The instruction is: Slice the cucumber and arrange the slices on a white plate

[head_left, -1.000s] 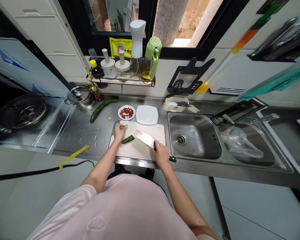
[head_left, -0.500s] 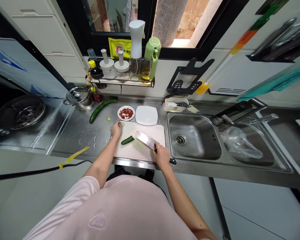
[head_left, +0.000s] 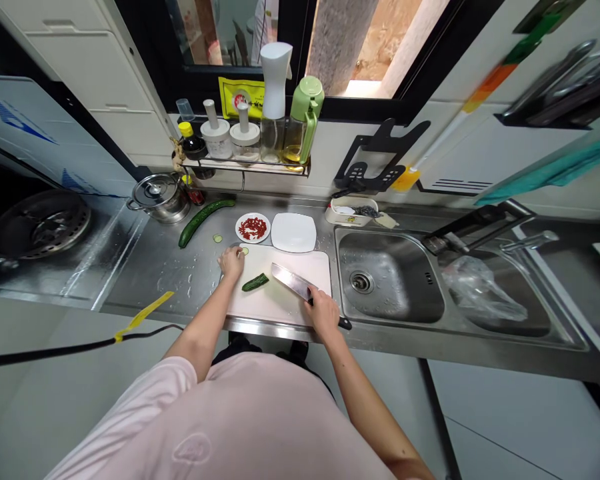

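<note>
My right hand (head_left: 324,312) grips the handle of a kitchen knife (head_left: 291,279), its broad blade lying over the white cutting board (head_left: 280,307) and pointing left. A cut piece of cucumber (head_left: 255,283) rests on the board, left of the blade and apart from it. At the board's upper left corner is my left hand (head_left: 231,263), its fingers curled together. A pale cucumber slice (head_left: 245,251) shows right beside the fingertips; anything between them is hidden. Another slice (head_left: 217,238) lies on the steel counter near a whole cucumber (head_left: 205,220).
Behind the board stand a small plate of chopped red pieces (head_left: 253,228) and a white square plate (head_left: 293,233). A lidded pot (head_left: 159,198) is at left, a sink (head_left: 390,280) at right. A black handle (head_left: 345,323) juts out by my right hand. Bottles line a wall rack (head_left: 245,164).
My left hand has shifted very slightly at the board's corner, near the slice. The knife and my right hand have stayed almost still.
</note>
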`<state>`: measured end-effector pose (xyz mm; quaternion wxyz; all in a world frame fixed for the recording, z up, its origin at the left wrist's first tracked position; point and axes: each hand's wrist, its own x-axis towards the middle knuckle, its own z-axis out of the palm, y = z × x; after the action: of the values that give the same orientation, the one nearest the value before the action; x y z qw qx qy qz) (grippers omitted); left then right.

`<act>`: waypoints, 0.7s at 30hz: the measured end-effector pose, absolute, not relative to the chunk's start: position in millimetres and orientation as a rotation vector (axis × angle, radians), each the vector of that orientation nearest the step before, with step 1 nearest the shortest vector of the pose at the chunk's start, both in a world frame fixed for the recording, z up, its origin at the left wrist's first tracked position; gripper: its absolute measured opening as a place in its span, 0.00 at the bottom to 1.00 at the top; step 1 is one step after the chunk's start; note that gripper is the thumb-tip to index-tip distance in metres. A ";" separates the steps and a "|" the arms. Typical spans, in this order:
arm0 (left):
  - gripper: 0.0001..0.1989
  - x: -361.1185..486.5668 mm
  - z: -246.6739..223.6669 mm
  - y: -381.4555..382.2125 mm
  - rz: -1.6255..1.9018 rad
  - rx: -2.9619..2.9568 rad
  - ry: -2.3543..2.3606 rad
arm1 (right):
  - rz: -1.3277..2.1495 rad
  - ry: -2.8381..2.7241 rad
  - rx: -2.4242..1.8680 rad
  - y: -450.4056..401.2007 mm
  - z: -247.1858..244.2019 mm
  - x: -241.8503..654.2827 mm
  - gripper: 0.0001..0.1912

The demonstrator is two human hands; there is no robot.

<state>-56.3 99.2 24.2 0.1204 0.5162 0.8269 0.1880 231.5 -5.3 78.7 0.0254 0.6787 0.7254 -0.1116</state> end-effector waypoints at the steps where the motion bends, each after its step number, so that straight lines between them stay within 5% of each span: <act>1: 0.11 -56.0 23.8 96.6 0.584 1.507 2.416 | -0.357 2.239 2.098 -4.8 78.8 231.4 0.21; 12: 0.10 -43.2 20.4 53.8 1.087 1.694 2.129 | -0.440 2.221 2.117 -1.8 79.7 228.6 0.20; 21: 0.11 -24.0 22.5 16.8 1.046 1.923 1.852 | -0.542 2.231 2.128 -2.5 83.1 223.4 0.19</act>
<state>-24.0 16.8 22.5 0.1364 0.6644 0.6399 0.3613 223.4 -2.5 83.1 0.0057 0.6797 0.7128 -0.1730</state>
